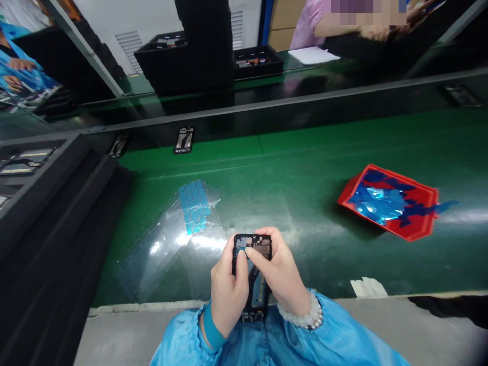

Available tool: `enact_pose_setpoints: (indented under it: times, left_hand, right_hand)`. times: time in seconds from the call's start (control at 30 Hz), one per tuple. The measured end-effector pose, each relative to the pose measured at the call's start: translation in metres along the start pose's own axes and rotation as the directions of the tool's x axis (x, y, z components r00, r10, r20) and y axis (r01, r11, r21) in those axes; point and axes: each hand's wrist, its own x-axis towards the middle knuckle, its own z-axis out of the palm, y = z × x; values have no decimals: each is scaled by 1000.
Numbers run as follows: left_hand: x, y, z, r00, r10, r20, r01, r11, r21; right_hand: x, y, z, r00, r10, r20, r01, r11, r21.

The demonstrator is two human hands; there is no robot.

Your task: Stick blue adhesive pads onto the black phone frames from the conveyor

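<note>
No text, label, brand or number legible to me, whether on the phone frame (259, 290) I hold at the near edge of the worktop (297, 178), the blue film sheet (195, 206) beyond it, or the red bin (421, 227).

Phone chassis (259, 295): near centre, between left hand (229, 285) and right hand (286, 274)
Sticker sheet (194, 206): on workbench (282, 183), left of centre
Bin (422, 227): right; film scraps (381, 204) inside
Foam trays (57, 249): left
Second chassis (184, 140): far, behind sticker sheet

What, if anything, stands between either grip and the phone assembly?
Nothing visible: the left grip and right grip both hold the phone assembly directly. The blue sheet and red bin lie beyond, clear of both.
</note>
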Motion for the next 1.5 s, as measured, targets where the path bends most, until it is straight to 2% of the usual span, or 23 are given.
enact_pose_setpoints:
  times: [0.17,0.33,0.5,0.57,0.6,0.67,0.77,0.83,0.9,0.97,1.1,1.2,1.27,1.33,1.47,1.5]
  left_hand:
    - [7,3,-2,999,-10,49,10,1000,5]
    - [8,0,-6,993,63,103,-63,998,-5]
    - [4,-4,-17,957,80,278,-62,995,-73]
    - [3,-7,-19,938,88,336,-52,992,-114]
    - [2,-9,-19,932,83,353,-37,990,-134]
    - [2,-11,-18,930,52,365,15,983,-180]
    - [5,-12,-14,940,-1,341,90,965,-246]
    - [7,-11,-13,947,-24,319,113,958,-263]
    - [9,-9,-13,951,-30,307,114,958,-263]
    - [9,-7,-14,953,-19,302,100,962,-255]
    - [6,-1,-14,959,-7,284,60,982,-179]
    - [4,1,-13,965,-6,264,35,994,-104]
    - [3,1,-12,968,-7,252,30,995,-91]
    - [4,0,-11,970,-17,244,52,989,-137]
    - [6,2,-7,976,-81,201,146,931,-334]
    - [7,3,-6,977,-101,186,165,914,-370]
  right_hand:
    - [3,-1,1,998,-39,-38,35,995,-92]
    - [8,0,3,999,-7,-47,2,992,-123]
    - [12,9,3,1000,-7,-28,2,986,-168]
    - [14,13,2,997,-79,-4,75,960,-271]
    - [15,14,1,988,-152,22,151,930,-335]
    - [16,14,-1,939,-333,89,336,824,-456]
    - [14,9,-6,792,-588,163,548,568,-614]
    - [11,4,-8,685,-682,255,636,389,-667]
    - [9,0,-9,606,-708,364,697,251,-672]
    - [8,-3,-8,565,-698,441,722,159,-674]
    - [10,-7,-6,518,-660,545,735,16,-678]
    - [11,-8,-6,478,-663,576,750,-34,-661]
    - [13,-7,-5,455,-683,571,762,-34,-647]
    - [14,-4,-3,475,-712,517,752,23,-659]
    - [12,2,8,633,-723,276,626,269,-732]
    - [10,4,9,661,-718,218,588,315,-745]
